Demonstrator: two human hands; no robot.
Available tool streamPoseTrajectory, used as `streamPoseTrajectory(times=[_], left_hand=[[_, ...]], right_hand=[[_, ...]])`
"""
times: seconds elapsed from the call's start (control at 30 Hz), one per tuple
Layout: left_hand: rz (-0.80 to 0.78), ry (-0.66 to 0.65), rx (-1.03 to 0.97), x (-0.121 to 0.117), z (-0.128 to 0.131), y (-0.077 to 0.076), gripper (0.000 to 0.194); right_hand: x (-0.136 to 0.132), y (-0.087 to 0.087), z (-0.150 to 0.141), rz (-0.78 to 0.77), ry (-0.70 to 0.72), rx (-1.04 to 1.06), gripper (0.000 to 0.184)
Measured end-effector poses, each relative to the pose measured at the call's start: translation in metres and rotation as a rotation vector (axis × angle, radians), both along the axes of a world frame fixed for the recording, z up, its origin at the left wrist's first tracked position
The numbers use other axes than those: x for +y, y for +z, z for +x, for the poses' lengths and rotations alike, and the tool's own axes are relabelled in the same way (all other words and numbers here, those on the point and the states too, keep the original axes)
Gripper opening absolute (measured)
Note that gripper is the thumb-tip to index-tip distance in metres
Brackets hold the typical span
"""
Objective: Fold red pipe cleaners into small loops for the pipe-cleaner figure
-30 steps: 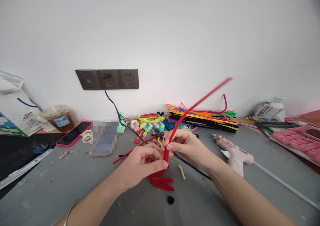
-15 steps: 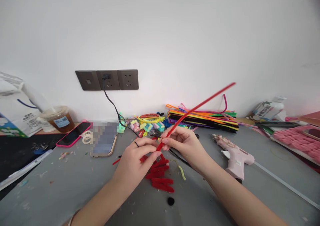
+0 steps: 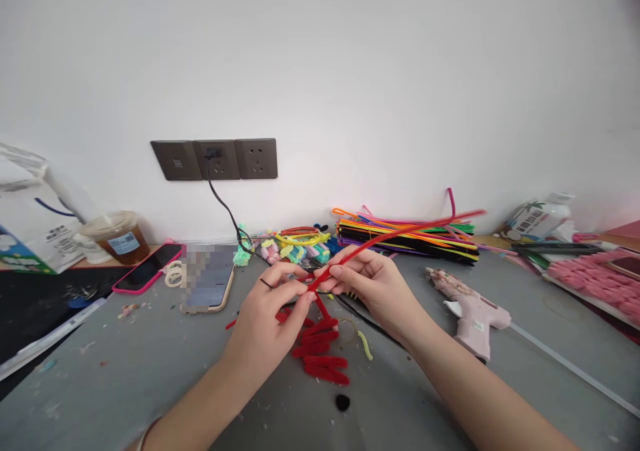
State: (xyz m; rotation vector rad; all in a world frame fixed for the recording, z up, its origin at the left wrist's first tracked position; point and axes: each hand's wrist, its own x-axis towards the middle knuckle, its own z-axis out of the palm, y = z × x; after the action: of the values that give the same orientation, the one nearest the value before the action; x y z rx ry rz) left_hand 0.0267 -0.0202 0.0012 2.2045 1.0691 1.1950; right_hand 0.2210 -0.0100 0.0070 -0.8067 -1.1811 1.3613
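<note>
A long red pipe cleaner (image 3: 400,232) runs up and to the right from between my hands, its far end in front of the bundle at the back. My left hand (image 3: 273,314) pinches its lower end between thumb and index finger. Close beside it, my right hand (image 3: 373,288) grips the same stem a little higher up. Below them on the grey table lie several folded red pipe cleaner pieces (image 3: 323,351), partly behind my left hand. A black pompom-like dot (image 3: 343,402) sits nearer to me, and a short pale-green curved piece (image 3: 365,346) lies to the right.
Behind my hands is a bundle of coloured pipe cleaners (image 3: 410,241). A pink glue gun (image 3: 473,311) with a long glue stick rests on the right. Two phones (image 3: 150,269), a lidded drink cup (image 3: 123,238) and a plugged-in black cable (image 3: 223,201) are at the left.
The free end of the red pipe cleaner has swung downward and slightly right, so it slants less steeply. My hands have stayed almost in place, still pinching it.
</note>
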Motion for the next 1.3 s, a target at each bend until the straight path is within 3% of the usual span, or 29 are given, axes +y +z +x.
streamPoseTrajectory(times=[0.1, 0.23, 0.33, 0.6, 0.77, 0.97, 1.1, 1.3], left_hand=[[-0.282, -0.026, -0.281, 0.003, 0.001, 0.005, 0.015], [-0.883, -0.19, -0.751, 0.001, 0.005, 0.01, 0.026], [-1.095, -0.303, -0.931, -0.003, 0.009, 0.009, 0.028], [-1.059, -0.176, -1.128, -0.005, 0.013, 0.009, 0.031], [-1.065, -0.15, -1.154, -0.003, 0.014, 0.007, 0.034], [-0.859, -0.175, -0.977, -0.001, 0.009, 0.005, 0.028], [-0.663, -0.193, -0.822, 0.0, 0.007, 0.001, 0.011], [-0.756, -0.114, -0.853, -0.003, 0.011, 0.0, 0.017]], right_hand=[[-0.001, 0.001, -0.001, -0.025, -0.019, 0.009, 0.024], [-0.005, 0.0, -0.01, 0.072, -0.048, 0.05, 0.02], [-0.009, -0.002, -0.018, 0.106, -0.02, 0.076, 0.019], [-0.012, -0.004, -0.019, 0.171, 0.042, -0.032, 0.005], [-0.015, -0.007, -0.024, 0.117, 0.023, -0.006, 0.013], [-0.02, -0.012, -0.031, -0.201, 0.115, 0.173, 0.031], [-0.022, -0.012, -0.035, -0.261, 0.192, 0.228, 0.036], [-0.022, -0.009, -0.033, -0.23, 0.102, 0.123, 0.038]])
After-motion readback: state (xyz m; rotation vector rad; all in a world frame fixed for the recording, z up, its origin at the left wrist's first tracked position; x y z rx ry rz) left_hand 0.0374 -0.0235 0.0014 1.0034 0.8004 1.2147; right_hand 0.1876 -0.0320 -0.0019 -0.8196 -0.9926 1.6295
